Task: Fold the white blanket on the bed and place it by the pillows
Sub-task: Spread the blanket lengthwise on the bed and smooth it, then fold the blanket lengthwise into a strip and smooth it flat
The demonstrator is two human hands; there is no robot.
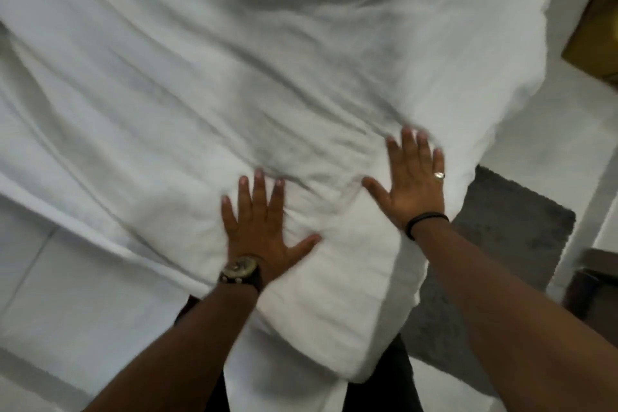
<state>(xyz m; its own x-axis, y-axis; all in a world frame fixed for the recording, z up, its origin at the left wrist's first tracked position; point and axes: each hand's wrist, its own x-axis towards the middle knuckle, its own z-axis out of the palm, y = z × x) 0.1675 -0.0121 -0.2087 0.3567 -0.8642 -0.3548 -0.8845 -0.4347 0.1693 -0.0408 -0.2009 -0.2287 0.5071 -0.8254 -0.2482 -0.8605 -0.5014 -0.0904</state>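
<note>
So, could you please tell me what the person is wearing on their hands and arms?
Both forearms are bare, with no sleeves in view. The left hand has a round-faced wristwatch on a dark strap. The right hand has a ring on one of its fingers and a thin black band at the wrist.

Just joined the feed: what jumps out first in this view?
Two bare hands pressed flat, fingers spread, on the white blanket that fills most of the frame: the left hand at centre, with a wristwatch, and the right hand further right, near the blanket's edge. A grey rug lies on the floor at right.
</note>
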